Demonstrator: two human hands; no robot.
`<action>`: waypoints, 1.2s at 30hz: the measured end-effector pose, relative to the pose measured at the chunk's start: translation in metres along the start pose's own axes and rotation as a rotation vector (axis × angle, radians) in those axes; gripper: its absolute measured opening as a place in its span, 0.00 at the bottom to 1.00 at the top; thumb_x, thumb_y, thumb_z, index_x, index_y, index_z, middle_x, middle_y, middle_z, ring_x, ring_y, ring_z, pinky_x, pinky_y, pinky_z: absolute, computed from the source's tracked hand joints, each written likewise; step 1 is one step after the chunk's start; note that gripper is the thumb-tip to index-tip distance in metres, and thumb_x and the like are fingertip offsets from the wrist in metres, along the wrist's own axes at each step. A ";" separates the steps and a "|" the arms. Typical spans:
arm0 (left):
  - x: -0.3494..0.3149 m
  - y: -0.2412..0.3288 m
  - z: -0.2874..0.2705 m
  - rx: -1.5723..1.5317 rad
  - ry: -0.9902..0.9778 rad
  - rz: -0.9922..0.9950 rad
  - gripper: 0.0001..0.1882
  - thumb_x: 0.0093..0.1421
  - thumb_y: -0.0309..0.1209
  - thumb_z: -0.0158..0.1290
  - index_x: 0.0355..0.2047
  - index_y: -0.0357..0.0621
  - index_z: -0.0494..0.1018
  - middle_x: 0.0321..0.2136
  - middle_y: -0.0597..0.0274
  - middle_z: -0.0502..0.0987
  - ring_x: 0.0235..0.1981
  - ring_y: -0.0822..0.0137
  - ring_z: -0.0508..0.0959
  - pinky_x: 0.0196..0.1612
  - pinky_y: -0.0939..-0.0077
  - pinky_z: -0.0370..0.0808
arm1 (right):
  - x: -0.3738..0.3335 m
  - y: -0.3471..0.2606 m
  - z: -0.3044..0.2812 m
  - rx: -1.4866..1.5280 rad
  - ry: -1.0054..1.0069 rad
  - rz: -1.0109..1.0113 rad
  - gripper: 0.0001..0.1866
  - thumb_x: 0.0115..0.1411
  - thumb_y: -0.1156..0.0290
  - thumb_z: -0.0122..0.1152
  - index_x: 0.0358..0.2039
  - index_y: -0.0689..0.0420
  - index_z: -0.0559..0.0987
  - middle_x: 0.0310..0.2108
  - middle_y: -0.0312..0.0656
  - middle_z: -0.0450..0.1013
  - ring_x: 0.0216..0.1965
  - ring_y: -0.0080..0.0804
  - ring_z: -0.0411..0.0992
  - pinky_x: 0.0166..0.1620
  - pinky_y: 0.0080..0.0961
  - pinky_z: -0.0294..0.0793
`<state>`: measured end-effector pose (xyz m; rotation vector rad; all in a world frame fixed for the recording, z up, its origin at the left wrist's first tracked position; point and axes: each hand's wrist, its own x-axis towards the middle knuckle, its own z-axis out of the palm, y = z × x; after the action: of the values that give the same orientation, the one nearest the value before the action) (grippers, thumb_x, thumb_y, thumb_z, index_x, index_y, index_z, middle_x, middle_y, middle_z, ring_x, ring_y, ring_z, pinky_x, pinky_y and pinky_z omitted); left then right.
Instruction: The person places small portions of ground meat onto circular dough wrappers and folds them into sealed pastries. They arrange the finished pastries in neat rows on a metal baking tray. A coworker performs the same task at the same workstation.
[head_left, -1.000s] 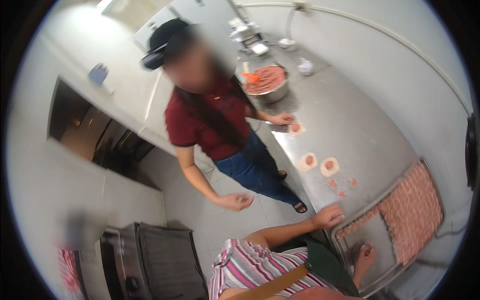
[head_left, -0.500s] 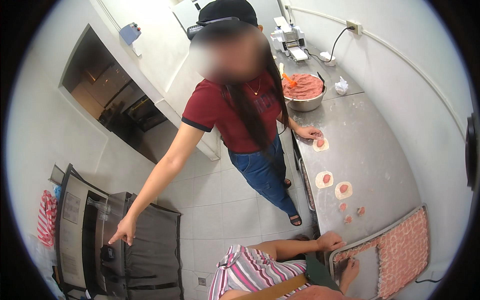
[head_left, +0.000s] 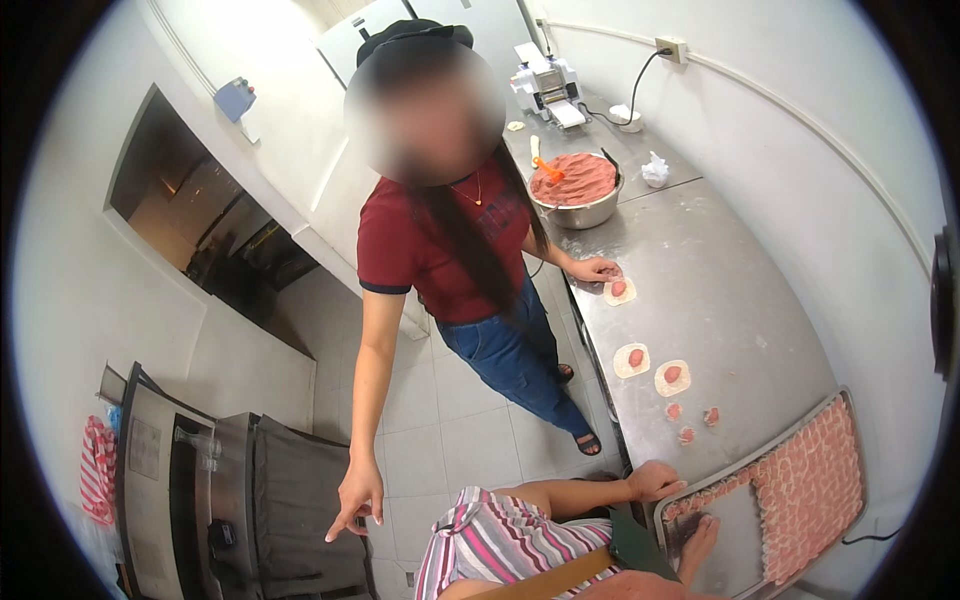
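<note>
Grey metal across the bench [head_left: 730, 280]: broad bare room between wrappers and wall, long left edge along the tiled floor [head_left: 430, 410]. At the near end, the rimmed tray [head_left: 738, 525], with pink-and-white dumplings [head_left: 812, 490] packed on the right, a narrow row along the upper rim, bare metal between. Farther up, a steel bowl [head_left: 590, 214] of pink filling [head_left: 575, 182]. Nearer, three flat wrappers [head_left: 684, 386] topped with filling, the farthest at a co-worker's resting hand [head_left: 597, 270]. Left grip [head_left: 655, 481] at the tray's corner, right grip [head_left: 702, 538] by its bare part; fingers curled, cannot tell whether together or apart. Smallest, three meat pieces [head_left: 711, 416] between wrappers and tray. Compared with half a second ago, co-worker's pointing hand [head_left: 357, 500] now at the dark-covered rack's [head_left: 305, 500] right side instead of its left; both grips unchanged beside the tray.
</note>
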<state>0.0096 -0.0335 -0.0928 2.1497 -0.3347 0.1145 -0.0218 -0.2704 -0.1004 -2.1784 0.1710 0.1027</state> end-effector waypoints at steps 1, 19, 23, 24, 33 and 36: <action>0.001 0.000 0.000 0.006 -0.005 0.009 0.24 0.63 0.43 0.46 0.16 0.39 0.69 0.16 0.48 0.69 0.22 0.46 0.72 0.28 0.56 0.68 | 0.000 0.000 -0.001 0.004 -0.009 0.006 0.18 0.66 0.60 0.44 0.35 0.67 0.68 0.30 0.59 0.67 0.32 0.55 0.64 0.39 0.42 0.64; 0.000 -0.006 0.005 0.021 -0.012 0.058 0.21 0.63 0.40 0.47 0.17 0.39 0.67 0.16 0.50 0.66 0.21 0.49 0.70 0.27 0.59 0.67 | 0.007 0.035 0.004 0.155 -0.068 0.087 0.11 0.67 0.67 0.44 0.37 0.63 0.68 0.26 0.42 0.64 0.26 0.31 0.64 0.31 0.28 0.65; 0.000 -0.014 0.012 0.025 -0.001 0.061 0.23 0.63 0.41 0.47 0.16 0.39 0.67 0.16 0.50 0.66 0.21 0.49 0.71 0.27 0.58 0.67 | 0.008 0.039 0.008 0.159 -0.020 0.052 0.12 0.68 0.63 0.42 0.34 0.60 0.67 0.24 0.36 0.61 0.24 0.25 0.62 0.27 0.24 0.63; 0.000 -0.012 0.010 0.032 -0.003 0.062 0.23 0.63 0.41 0.47 0.16 0.39 0.67 0.16 0.50 0.66 0.21 0.49 0.71 0.27 0.58 0.67 | 0.008 0.036 0.007 0.159 -0.019 0.067 0.13 0.68 0.63 0.43 0.34 0.60 0.67 0.24 0.36 0.61 0.24 0.25 0.62 0.27 0.24 0.62; 0.001 -0.002 0.004 0.045 -0.010 0.072 0.21 0.63 0.39 0.47 0.17 0.39 0.68 0.17 0.50 0.67 0.22 0.49 0.71 0.28 0.58 0.68 | 0.007 0.036 0.005 -0.004 0.014 -0.022 0.20 0.68 0.60 0.42 0.39 0.69 0.69 0.32 0.57 0.68 0.33 0.49 0.65 0.39 0.39 0.65; 0.000 -0.001 0.002 0.046 -0.009 0.063 0.21 0.63 0.39 0.47 0.17 0.39 0.68 0.17 0.50 0.66 0.22 0.49 0.71 0.28 0.59 0.68 | 0.006 0.019 0.002 0.012 -0.007 0.011 0.21 0.69 0.59 0.42 0.38 0.69 0.69 0.30 0.57 0.68 0.32 0.49 0.65 0.38 0.39 0.65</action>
<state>0.0101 -0.0346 -0.0947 2.1863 -0.4090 0.1493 -0.0191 -0.2801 -0.1182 -2.1653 0.1790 0.1156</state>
